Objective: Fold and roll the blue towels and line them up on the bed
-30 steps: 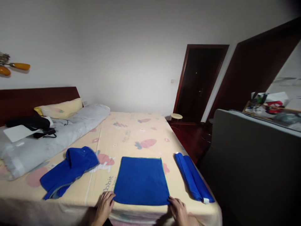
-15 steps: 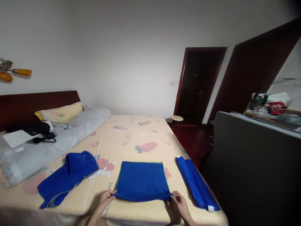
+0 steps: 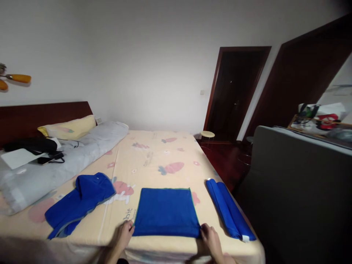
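Observation:
A folded blue cloth (image 3: 166,212) lies flat on the bed (image 3: 154,157) near its front edge. My left hand (image 3: 123,234) pinches its near left corner. My right hand (image 3: 211,238) grips its near right corner, fingers closed. A rolled blue cloth (image 3: 228,209) lies to the right, close to the bed's right edge. A crumpled blue cloth (image 3: 78,200) lies to the left.
A grey rolled duvet (image 3: 55,165) and a yellow pillow (image 3: 68,126) sit at the head of the bed, with a black bag (image 3: 30,145) and white paper (image 3: 16,157) on top. A grey sofa back (image 3: 297,183) stands at the right. A small stool (image 3: 206,134) is by the dark doorway (image 3: 236,91).
My hands lifted the near edge of the flat cloth and folded it away, making the cloth shorter. They now hold the corners of the new near edge down on the bed.

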The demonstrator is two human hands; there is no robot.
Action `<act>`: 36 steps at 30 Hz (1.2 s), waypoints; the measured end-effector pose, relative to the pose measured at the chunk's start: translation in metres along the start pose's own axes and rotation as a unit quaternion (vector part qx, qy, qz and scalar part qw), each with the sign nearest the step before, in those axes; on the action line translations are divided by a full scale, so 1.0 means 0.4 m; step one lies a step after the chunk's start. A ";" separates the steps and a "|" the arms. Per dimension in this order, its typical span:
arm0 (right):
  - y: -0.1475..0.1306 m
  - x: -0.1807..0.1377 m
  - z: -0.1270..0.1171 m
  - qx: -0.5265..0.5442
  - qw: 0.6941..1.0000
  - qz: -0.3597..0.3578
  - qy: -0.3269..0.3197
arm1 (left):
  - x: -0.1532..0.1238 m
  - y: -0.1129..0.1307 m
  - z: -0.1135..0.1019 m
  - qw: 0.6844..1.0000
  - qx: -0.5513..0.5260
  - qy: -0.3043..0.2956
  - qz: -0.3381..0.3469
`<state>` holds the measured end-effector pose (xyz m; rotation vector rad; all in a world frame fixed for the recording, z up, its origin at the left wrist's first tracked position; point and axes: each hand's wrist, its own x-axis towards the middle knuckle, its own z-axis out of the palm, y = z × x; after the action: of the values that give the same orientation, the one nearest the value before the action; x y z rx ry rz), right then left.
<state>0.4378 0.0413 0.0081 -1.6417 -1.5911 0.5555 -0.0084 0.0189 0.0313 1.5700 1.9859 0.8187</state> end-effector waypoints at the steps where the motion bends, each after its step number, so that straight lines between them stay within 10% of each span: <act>1: 0.003 -0.004 0.002 -0.023 1.000 -0.007 0.012 | -0.007 0.003 0.010 1.000 0.020 0.016 0.000; 8: 0.009 -0.051 0.063 -0.214 0.966 -0.101 0.108 | -0.066 0.041 0.073 0.942 0.269 0.185 0.071; 16: -0.201 -0.144 0.264 -0.180 0.940 -0.272 -0.096 | -0.153 0.168 0.271 0.891 0.258 0.036 0.372; 25: 0.006 -0.136 0.066 -0.250 0.932 -0.257 -0.042 | -0.131 0.005 0.051 0.900 0.329 0.013 0.287; 36: 0.033 -0.067 0.024 -0.241 0.952 -0.172 -0.073 | -0.072 -0.072 0.022 0.899 0.265 0.048 0.346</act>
<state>0.4355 0.0184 -0.0132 -1.6277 -2.1934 0.1054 -0.0154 -0.0124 0.0048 2.6905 1.7963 0.6172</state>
